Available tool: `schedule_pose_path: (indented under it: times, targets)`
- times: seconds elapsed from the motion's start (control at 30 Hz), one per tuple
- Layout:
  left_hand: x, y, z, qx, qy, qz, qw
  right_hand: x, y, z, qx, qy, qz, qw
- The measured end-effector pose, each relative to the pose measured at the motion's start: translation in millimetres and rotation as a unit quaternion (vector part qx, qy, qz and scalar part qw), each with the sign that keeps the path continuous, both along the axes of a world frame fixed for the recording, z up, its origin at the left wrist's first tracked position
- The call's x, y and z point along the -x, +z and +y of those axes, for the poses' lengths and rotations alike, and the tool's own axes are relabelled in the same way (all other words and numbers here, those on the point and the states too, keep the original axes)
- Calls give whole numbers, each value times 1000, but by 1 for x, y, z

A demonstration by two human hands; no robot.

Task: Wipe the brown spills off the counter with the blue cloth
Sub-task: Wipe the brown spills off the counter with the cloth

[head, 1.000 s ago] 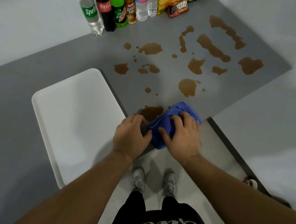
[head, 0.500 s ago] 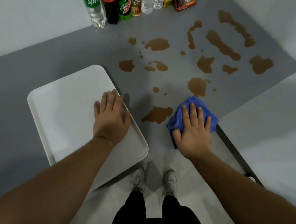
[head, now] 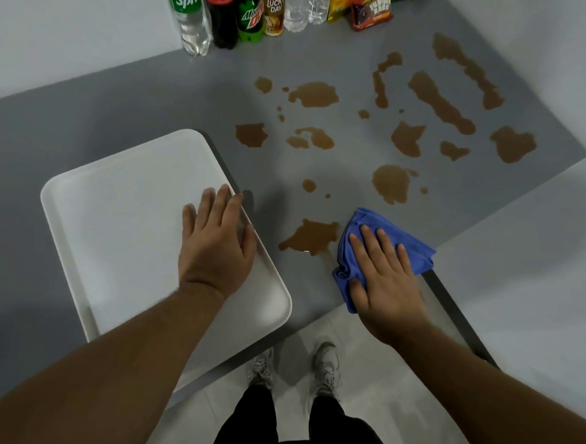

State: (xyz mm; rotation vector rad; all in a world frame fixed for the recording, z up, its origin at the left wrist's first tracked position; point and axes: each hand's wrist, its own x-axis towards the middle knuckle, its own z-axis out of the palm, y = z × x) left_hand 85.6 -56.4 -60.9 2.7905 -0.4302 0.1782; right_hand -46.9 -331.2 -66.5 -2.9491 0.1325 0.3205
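Observation:
The blue cloth [head: 410, 249] lies bunched on the grey counter [head: 140, 104] near its front edge. My right hand [head: 380, 274] presses flat on top of it, fingers spread. Just left of the cloth, touching its edge, is the nearest brown spill [head: 311, 236]. Several more brown spills [head: 394, 183] are scattered across the counter's right half, up to the far right. My left hand [head: 215, 242] rests flat and open on the right side of a white tray [head: 112, 212], holding nothing.
Bottles [head: 222, 16] and snack packets [head: 371, 7] stand in a row along the back wall. The white tray overhangs the counter's front edge at left. The counter's right edge runs diagonally behind the spills. My feet [head: 324, 364] stand on the floor below.
My two hands, together on the cloth a second ago, have separated. The left hand moved onto the tray. The right hand spread flat on the cloth to the right of the nearest spill.

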Motion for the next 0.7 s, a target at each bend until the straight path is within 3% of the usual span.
schedule_pose_path:
  times: [0.27,0.5,0.7]
  targets:
    - [-1,-2,1,-27,2,18,999,27,4,46,-34,44,-22,998]
    - [-1,-2,0,-21,6,24,999,-40,8,49,14,4,20,1000]
    - [-1,5,-1,-13,6,31,999,-26,9,39,31,-42,26,998]
